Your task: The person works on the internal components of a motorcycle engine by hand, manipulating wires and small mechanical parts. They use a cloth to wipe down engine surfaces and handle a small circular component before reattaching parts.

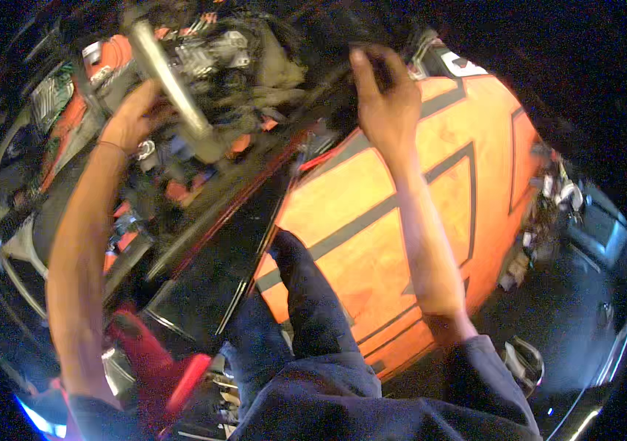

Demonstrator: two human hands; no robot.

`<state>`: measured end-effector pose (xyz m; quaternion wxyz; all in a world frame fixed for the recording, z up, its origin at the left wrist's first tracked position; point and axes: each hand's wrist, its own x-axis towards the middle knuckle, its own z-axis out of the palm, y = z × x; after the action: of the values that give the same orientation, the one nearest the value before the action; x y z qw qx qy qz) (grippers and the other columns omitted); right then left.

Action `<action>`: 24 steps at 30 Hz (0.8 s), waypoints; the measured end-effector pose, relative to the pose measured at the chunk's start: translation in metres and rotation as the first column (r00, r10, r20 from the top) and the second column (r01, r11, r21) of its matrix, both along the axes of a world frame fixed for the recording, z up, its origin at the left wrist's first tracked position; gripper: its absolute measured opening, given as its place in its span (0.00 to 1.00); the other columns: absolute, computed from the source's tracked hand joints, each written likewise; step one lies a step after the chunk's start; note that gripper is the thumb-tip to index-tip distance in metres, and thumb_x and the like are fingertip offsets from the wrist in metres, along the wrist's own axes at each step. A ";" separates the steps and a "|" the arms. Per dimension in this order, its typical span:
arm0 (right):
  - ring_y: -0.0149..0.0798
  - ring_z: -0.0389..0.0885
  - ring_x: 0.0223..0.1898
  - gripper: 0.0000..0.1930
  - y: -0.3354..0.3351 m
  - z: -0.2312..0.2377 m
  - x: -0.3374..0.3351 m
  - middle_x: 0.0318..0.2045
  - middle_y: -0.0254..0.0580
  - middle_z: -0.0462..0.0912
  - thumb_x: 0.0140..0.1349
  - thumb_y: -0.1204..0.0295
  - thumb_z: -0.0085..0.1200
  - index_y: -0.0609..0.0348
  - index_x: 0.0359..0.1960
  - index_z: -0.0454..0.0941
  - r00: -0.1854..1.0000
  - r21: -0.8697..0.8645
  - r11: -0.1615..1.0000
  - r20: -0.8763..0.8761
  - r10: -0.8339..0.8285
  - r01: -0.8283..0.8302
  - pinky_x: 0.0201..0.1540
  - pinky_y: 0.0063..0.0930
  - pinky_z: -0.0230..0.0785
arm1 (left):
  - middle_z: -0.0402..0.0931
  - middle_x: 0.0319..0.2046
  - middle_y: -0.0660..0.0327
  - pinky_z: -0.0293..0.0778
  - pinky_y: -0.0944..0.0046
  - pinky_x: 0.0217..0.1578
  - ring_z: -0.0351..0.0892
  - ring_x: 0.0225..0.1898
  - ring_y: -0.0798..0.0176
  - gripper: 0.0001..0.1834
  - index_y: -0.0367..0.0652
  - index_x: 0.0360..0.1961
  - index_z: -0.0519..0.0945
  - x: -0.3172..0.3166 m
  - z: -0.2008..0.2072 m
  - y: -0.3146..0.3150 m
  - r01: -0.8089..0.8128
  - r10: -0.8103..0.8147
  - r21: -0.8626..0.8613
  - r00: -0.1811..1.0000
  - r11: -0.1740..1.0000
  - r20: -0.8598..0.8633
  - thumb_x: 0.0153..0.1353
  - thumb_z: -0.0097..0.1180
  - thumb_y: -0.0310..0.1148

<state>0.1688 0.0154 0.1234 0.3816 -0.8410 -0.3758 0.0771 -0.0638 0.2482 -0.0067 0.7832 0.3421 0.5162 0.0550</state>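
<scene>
My left hand (134,117) reaches up at the upper left, against the near side of a bright, slightly curved metallic bar (172,81). Its fingers run to the bar's edge, where they are hidden and smeared, so their grip does not show. Behind them lies what looks like an open engine bay, crowded with metal parts (214,51). At the upper middle, my right hand (388,95) is raised over the far edge of an orange surface (350,213) with grey stripes. Its thumb and fingers stand apart around a dark gap, with nothing visible between them.
A dark panel edge (229,213) runs diagonally between the engine parts and the orange surface. My trousered legs (313,301) are below. Red cloth (140,345) lies at the lower left, with a dark blue car (593,309) on the right and small clutter (538,228) beside it.
</scene>
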 end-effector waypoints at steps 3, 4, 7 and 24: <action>0.29 0.77 0.24 0.17 -0.092 -0.064 0.011 0.26 0.40 0.80 0.67 0.60 0.49 0.66 0.37 0.77 0.842 -0.014 0.937 -0.435 -0.320 0.349 0.28 0.23 0.69 | 0.76 0.32 0.62 0.75 0.65 0.38 0.75 0.34 0.66 0.09 0.42 0.38 0.76 -0.009 -0.001 0.012 0.023 -0.023 -0.012 0.998 1.000 0.050 0.64 0.50 0.36; 0.28 0.76 0.22 0.18 -0.120 -0.088 0.014 0.24 0.39 0.78 0.67 0.59 0.47 0.66 0.36 0.76 0.743 -0.048 0.891 -0.532 -0.406 0.452 0.25 0.23 0.68 | 0.76 0.32 0.63 0.75 0.64 0.37 0.74 0.34 0.66 0.09 0.42 0.37 0.76 -0.014 -0.015 0.015 0.057 -0.048 -0.068 0.992 0.996 0.115 0.64 0.50 0.36; 0.30 0.75 0.19 0.17 -0.172 -0.169 0.017 0.23 0.39 0.79 0.67 0.60 0.47 0.65 0.34 0.76 0.672 -0.179 0.869 -0.569 -0.475 0.462 0.22 0.25 0.67 | 0.74 0.35 0.64 0.75 0.61 0.40 0.73 0.36 0.65 0.09 0.45 0.43 0.75 -0.039 -0.029 0.043 0.135 -0.156 0.238 0.985 0.962 0.072 0.65 0.50 0.36; 0.47 0.81 0.28 0.12 -0.090 -0.354 0.252 0.23 0.47 0.80 0.50 0.63 0.59 0.60 0.28 0.80 0.872 -0.210 0.964 0.487 -0.039 0.160 0.33 0.38 0.74 | 0.77 0.37 0.61 0.75 0.60 0.43 0.76 0.37 0.63 0.14 0.43 0.46 0.76 -0.005 -0.025 0.011 0.099 -0.106 0.162 0.994 0.982 0.032 0.65 0.49 0.38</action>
<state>0.4209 -0.0748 -0.2309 0.1738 -0.8926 -0.4019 -0.1075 -0.0691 0.2590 -0.0319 0.7651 0.4289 0.4761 0.0629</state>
